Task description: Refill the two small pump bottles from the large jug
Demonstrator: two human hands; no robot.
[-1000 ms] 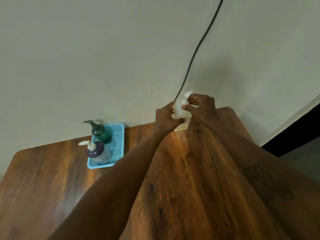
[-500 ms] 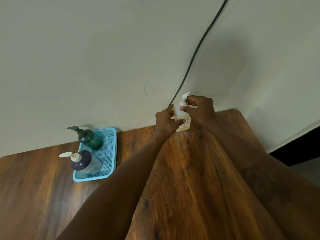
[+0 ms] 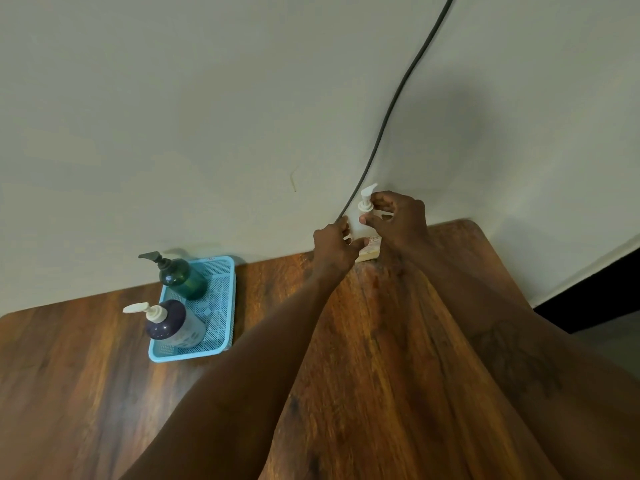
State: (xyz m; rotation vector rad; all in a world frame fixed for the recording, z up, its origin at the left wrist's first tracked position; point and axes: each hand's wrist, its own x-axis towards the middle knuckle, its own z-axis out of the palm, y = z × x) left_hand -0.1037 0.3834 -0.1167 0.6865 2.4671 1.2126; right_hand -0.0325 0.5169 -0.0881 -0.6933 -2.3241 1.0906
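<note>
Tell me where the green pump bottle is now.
In the head view, the green pump bottle stands at the back of the blue basket, left of both hands, behind the purple bottle.

We see two pump bottles, the dark green pump bottle (image 3: 181, 276) behind the dark purple pump bottle (image 3: 173, 323), in the light blue plastic mesh tray (image 3: 221, 306) on the brown wooden tabletop (image 3: 346, 375), left of the white pump jug (image 3: 366, 223) at the wall (image 3: 207, 116).

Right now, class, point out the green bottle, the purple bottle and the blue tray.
green bottle (image 3: 183, 278), head view, on its body.
purple bottle (image 3: 169, 323), head view, on its dark shoulder.
blue tray (image 3: 221, 299), head view, on its bare mesh floor.
</note>
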